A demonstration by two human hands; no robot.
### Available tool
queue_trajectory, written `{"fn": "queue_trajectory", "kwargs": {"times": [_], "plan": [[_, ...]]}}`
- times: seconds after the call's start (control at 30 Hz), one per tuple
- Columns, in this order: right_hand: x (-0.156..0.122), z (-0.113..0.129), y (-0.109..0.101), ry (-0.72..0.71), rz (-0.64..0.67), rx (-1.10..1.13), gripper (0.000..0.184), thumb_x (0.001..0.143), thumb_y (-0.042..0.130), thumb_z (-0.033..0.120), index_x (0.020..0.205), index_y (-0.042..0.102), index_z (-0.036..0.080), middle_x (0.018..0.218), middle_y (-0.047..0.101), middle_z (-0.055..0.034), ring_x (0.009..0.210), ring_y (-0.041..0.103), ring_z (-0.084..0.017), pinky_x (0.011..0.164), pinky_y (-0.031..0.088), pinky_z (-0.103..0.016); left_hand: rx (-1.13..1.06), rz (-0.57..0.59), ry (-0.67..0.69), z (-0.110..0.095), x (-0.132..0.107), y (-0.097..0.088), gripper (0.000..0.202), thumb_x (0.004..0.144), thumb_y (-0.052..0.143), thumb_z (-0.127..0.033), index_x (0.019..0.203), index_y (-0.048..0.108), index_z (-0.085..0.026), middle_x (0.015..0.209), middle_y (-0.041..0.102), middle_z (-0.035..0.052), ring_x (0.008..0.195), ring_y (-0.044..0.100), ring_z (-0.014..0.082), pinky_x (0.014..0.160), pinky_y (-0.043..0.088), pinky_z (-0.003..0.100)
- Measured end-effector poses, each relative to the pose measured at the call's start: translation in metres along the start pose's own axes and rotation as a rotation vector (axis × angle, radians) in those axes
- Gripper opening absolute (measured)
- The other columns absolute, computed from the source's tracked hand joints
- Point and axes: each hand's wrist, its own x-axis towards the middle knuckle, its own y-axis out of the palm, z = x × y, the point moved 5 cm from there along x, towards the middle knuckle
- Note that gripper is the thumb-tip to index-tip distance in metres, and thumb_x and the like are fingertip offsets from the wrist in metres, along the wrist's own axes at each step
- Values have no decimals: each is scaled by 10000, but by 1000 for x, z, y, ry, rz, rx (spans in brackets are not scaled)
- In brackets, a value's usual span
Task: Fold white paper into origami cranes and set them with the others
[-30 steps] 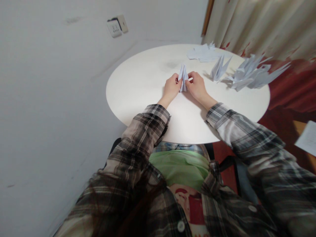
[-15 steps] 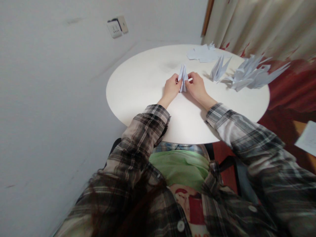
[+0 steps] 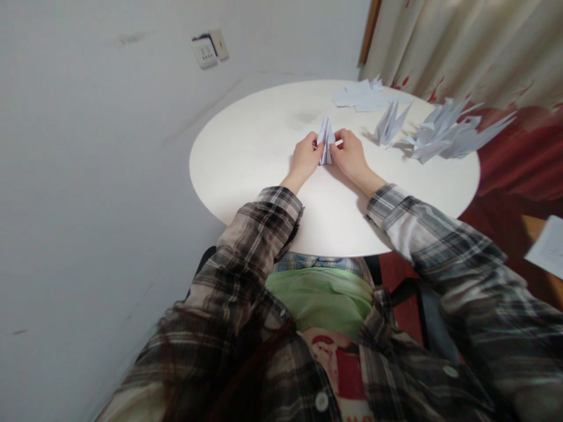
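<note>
A narrow piece of folded white paper (image 3: 326, 140) stands point-up between my hands over the round white table (image 3: 246, 152). Its lower end looks split down the middle. My left hand (image 3: 305, 155) pinches the left edge with thumb and fingers. On the other edge, my right hand (image 3: 350, 153) grips it the same way. Both sets of fingertips are partly hidden behind the paper. To the right of my right hand stands a folded paper crane (image 3: 389, 124), with a cluster of several more paper cranes (image 3: 433, 138) beyond it.
Flat white paper sheets (image 3: 358, 97) lie at the table's far edge. A wall with a socket (image 3: 204, 53) rises on the left, and a cream and red curtain (image 3: 440, 41) hangs behind on the right. Lower right, a paper (image 3: 548, 246) rests on a wooden surface.
</note>
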Motion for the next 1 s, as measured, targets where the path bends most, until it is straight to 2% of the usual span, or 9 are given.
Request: {"fn": "queue_trajectory", "kwargs": {"times": [0.2, 0.33, 0.77, 1.0], "plan": [[4, -9, 5, -76, -60, 46, 92, 944, 513, 370, 959, 536, 282, 996, 639, -57, 946, 617, -251, 914, 484, -473, -4, -2, -13, -5, -2, -2, 102, 913, 603, -204, 813, 590, -218, 812, 700, 10, 940, 688, 185, 883, 538, 345], [5, -12, 6, -70, -60, 36, 86, 937, 516, 357, 950, 541, 277, 1006, 633, -68, 930, 620, -253, 913, 488, -484, -29, -6, -2, -9, -4, -3, 83, 912, 598, -197, 834, 599, -222, 808, 706, 6, 944, 689, 182, 874, 538, 335], [1, -2, 1, -89, -32, 65, 121, 972, 479, 377, 919, 499, 271, 980, 614, -81, 960, 558, -245, 936, 438, -452, 15, -1, -12, -4, -2, -1, 105, 918, 593, -212, 814, 583, -220, 818, 705, 11, 939, 695, 187, 880, 540, 347], [1, -3, 1, -78, -38, 60, 69, 953, 509, 342, 924, 494, 281, 996, 610, -67, 953, 546, -226, 927, 451, -434, 3, 5, -16, -6, -3, -1, 87, 917, 609, -240, 832, 595, -224, 841, 711, 18, 987, 694, 199, 897, 538, 352]]}}
